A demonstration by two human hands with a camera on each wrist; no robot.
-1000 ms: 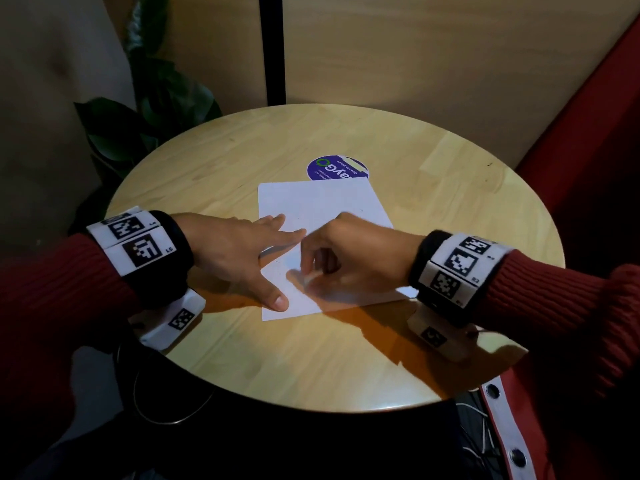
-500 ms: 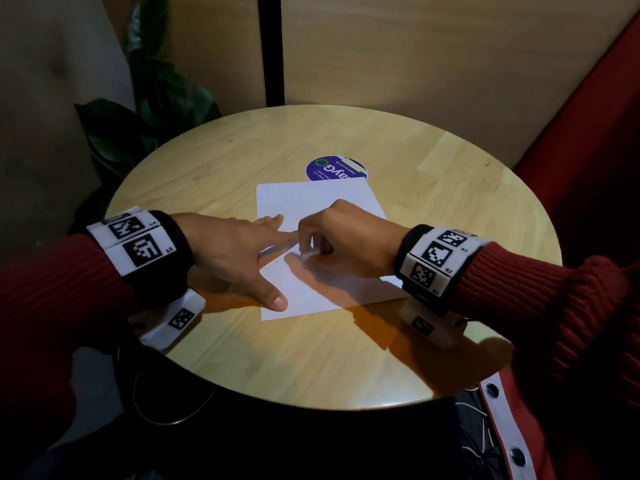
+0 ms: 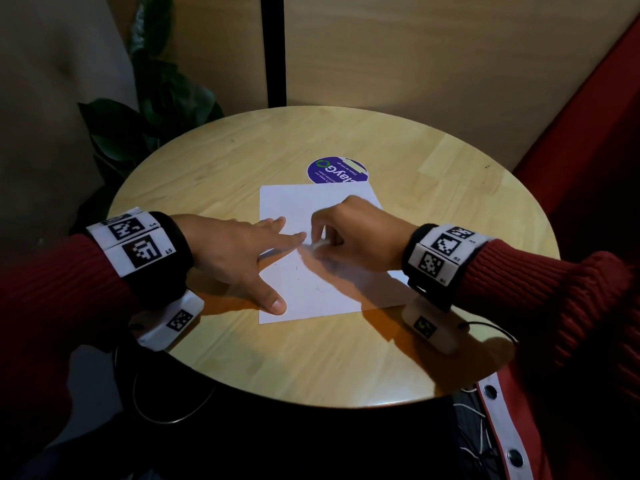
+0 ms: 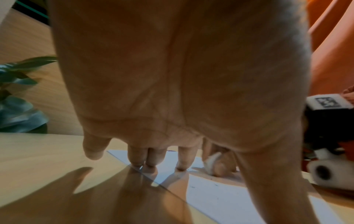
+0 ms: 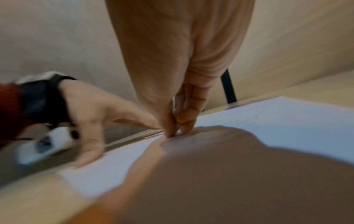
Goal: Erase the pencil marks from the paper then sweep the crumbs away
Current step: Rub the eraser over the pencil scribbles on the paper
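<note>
Eraser (image 3: 320, 243) rubbing paper (image 3: 311, 206) at centre frame.
We are pinching it in our right hand (image 3: 353, 237); our left hand (image 3: 235, 251), fingers flat, is pressing the sheet's left edge just beside it.

A white rectangular sheet of paper (image 3: 322, 271) lies flat near the middle of the round pale wooden table (image 3: 433, 209), and its far edge overlaps a round purple printed sticker (image 3: 329, 171) just behind it. The left hand (image 3: 235, 251) rests spread on the paper's left edge, thumb near the front left corner, while the right hand (image 3: 360, 233) sits on the sheet just to its right, pinching a small white eraser (image 3: 320, 243) against the paper beside the left index fingertip. A dark-leaved potted plant (image 3: 149, 109) stands beyond the table's far left, and a black vertical post (image 3: 273, 50) rises behind the table against the wall.
</note>
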